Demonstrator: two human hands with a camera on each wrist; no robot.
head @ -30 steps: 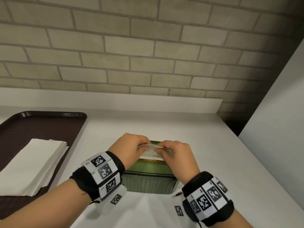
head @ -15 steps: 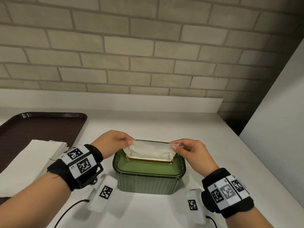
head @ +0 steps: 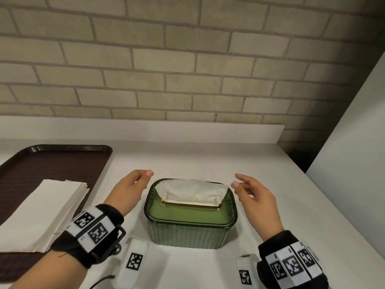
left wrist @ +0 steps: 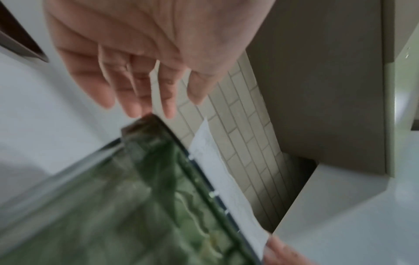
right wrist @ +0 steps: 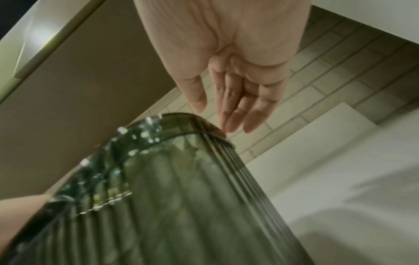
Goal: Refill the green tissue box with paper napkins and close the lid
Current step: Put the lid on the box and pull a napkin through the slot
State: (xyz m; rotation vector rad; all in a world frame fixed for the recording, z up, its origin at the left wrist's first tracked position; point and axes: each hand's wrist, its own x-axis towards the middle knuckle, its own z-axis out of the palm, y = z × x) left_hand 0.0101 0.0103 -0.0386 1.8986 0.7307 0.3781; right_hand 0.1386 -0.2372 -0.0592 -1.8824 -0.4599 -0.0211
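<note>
The green tissue box (head: 190, 217) stands on the white counter (head: 270, 236) just in front of the person, its lid (head: 187, 213) on and a paper napkin (head: 191, 192) sticking up through the gold-rimmed slot. The left hand (head: 130, 189) and right hand (head: 255, 198) hover at either side, fingers loosely spread, holding nothing. Farther left, a napkin stack (head: 41, 215) lies on a brown tray (head: 52, 161) before the brick wall (head: 166, 69).

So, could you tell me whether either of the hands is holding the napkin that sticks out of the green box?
No, the left hand and right hand hang open beside the green box, clear of the napkin.
</note>
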